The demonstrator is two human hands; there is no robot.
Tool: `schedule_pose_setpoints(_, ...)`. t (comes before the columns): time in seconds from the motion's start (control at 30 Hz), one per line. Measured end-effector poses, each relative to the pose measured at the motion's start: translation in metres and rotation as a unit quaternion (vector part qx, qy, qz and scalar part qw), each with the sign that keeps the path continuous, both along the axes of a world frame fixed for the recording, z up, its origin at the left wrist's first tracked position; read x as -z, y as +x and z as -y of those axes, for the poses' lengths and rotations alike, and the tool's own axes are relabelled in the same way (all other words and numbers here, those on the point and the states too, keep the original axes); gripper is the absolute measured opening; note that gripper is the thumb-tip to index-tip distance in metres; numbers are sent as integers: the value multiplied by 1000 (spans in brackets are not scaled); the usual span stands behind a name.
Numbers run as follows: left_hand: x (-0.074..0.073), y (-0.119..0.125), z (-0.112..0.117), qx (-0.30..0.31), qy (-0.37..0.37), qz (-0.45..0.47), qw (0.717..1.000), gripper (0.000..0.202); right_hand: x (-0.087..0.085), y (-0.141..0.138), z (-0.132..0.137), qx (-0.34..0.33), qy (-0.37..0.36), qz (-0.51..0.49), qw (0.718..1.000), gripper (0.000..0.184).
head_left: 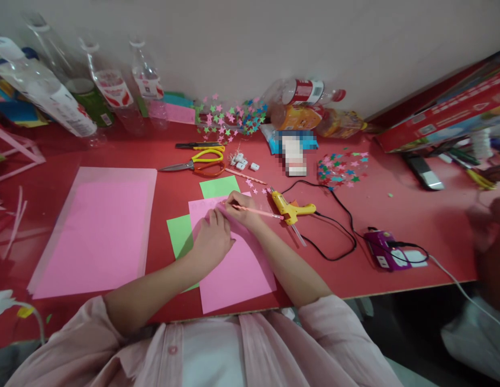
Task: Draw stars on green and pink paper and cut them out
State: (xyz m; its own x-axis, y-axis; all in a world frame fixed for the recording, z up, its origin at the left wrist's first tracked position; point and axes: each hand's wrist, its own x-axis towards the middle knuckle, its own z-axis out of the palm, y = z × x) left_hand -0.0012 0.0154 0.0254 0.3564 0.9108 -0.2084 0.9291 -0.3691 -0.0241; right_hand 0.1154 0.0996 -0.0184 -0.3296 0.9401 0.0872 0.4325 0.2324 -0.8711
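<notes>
A sheet of pink paper (237, 279) lies at a slant in front of me, over pieces of green paper (178, 232) that show at its left and top. My right hand (241, 208) is closed around a pink patterned pencil (264, 213), its tip end near the sheet's upper edge and its other end pointing right. Resting on the same sheet, my left hand (213, 236) lies with fingers stretched towards the pencil tip, holding nothing. Faint marks may be on the top of the sheet; they are too small to read.
Left lies a stack of pink paper (100, 231). Beyond are yellow-handled scissors (177, 166), another pencil (245, 176) and star cutouts (256, 188). A yellow glue gun (292, 208) is corded to a purple power adapter (385, 251). Bottles (113, 94) line the wall. Another person's hand (490, 231) is far right.
</notes>
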Motion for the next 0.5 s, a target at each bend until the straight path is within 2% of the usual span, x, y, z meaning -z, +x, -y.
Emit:
schedule_pose_setpoints(0.23, 0, 1, 0, -2, -12, 2, 1000, 63, -3, 0, 3, -16, -1, -1, 1000, 19)
schedule_pose_setpoints(0.5, -1, 0, 0, 0, -4, -4, 1000, 60, -1, 0, 1, -25, -9, -23, 999, 19)
